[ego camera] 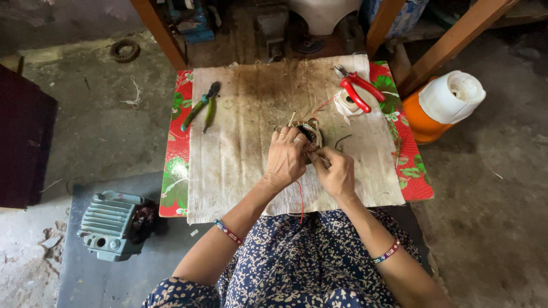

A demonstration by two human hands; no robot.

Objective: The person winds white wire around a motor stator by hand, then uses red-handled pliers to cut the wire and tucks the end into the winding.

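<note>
Dusty concrete floor (496,217), wooden posts (451,43).

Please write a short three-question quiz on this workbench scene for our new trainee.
1. True or false: the red-handled pliers lie to the right of the wound coil.
2. Which tool lies on the left of the stained cloth? A) green-handled pliers B) a hammer C) a saw
3. What does the left hand do while the right hand pinches at its edge?

Key: 1 true. 2 A. 3 It grips the wound coil from above.
</note>
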